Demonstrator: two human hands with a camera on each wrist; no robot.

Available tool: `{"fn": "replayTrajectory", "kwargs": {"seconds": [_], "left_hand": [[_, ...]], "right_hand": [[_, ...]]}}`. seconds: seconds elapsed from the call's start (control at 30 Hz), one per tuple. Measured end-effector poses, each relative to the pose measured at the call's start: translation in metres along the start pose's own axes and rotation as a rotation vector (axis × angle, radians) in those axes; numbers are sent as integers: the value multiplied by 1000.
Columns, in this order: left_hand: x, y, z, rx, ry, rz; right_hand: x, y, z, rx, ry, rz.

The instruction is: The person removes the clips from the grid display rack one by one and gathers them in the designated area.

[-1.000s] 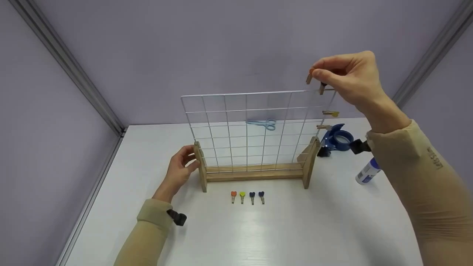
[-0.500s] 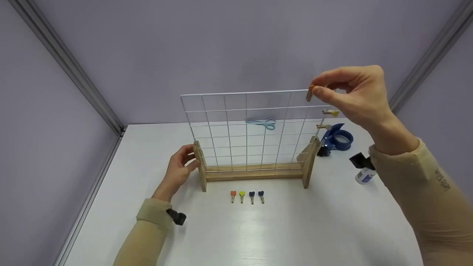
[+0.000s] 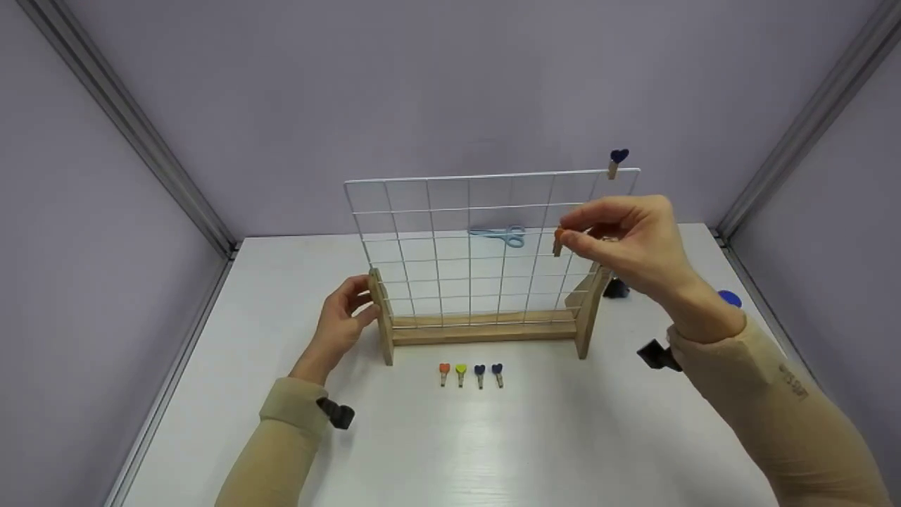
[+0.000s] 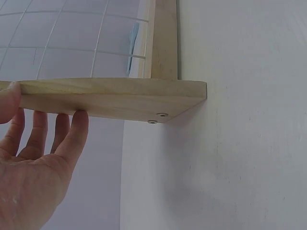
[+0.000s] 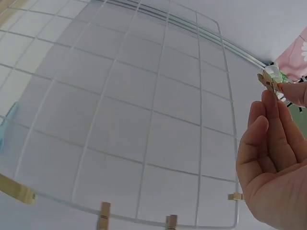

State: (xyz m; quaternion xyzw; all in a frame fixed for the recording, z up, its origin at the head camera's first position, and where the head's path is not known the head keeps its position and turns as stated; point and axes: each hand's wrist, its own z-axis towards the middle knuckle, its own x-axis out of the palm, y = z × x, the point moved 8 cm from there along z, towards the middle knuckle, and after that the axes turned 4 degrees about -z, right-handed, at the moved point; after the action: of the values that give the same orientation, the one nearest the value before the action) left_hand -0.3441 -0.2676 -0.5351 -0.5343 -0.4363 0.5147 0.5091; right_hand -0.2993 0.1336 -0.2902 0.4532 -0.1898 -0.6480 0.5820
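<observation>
A white wire grid (image 3: 450, 246) stands upright in a wooden stand (image 3: 486, 329). My left hand (image 3: 362, 306) grips the stand's left foot (image 4: 115, 98), thumb on one side and fingers on the other. Between thumb and fingers, my right hand (image 3: 574, 236) pinches an orange-headed wooden clip (image 3: 557, 243) in front of the grid's right part, at mid height. The right wrist view shows that clip (image 5: 268, 79) at my fingertips (image 5: 268, 103), close to the grid (image 5: 144, 110). A navy heart clip (image 3: 617, 160) sits on the top wire at the right corner.
Orange (image 3: 444, 373), yellow (image 3: 461, 373) and two navy clips (image 3: 480, 374) lie in a row on the white table (image 3: 493, 443) before the stand. Light blue scissors (image 3: 503, 236) lie behind the grid. Several wooden clips (image 5: 103, 215) hang on one grid edge.
My right hand has come down and left from the grid's top right corner to mid height, still pinching the orange clip. The navy heart clip now shows uncovered. The left hand has stayed put.
</observation>
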Motion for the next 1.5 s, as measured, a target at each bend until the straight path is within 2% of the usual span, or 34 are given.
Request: {"fn": "replayTrajectory", "kwargs": {"seconds": [0.1,0.3,0.5,0.63,0.8,1.0,1.13,1.3,1.5], "left_hand": [[0,0,0,-1,-1,-5],[0,0,1,1,-5,12],[-1,0,3,8,-11,13],[0,0,3,12,-13,6],[-1,1,3,15,-16,0],[0,0,2,25,3,7],[0,1,3,24,6,14],[-1,0,2,25,0,30],[0,-2,2,29,7,29]], "right_hand": [[11,-12,-8,26,19,30],[38,-33,-26,59,67,-4],[70,-54,-44,96,133,9],[97,-71,-60,173,181,48],[144,-96,-87,278,288,105],[202,-129,-123,477,356,196],[229,-147,-142,596,369,220],[246,-162,-152,695,348,188],[252,-171,-155,702,327,100]]}}
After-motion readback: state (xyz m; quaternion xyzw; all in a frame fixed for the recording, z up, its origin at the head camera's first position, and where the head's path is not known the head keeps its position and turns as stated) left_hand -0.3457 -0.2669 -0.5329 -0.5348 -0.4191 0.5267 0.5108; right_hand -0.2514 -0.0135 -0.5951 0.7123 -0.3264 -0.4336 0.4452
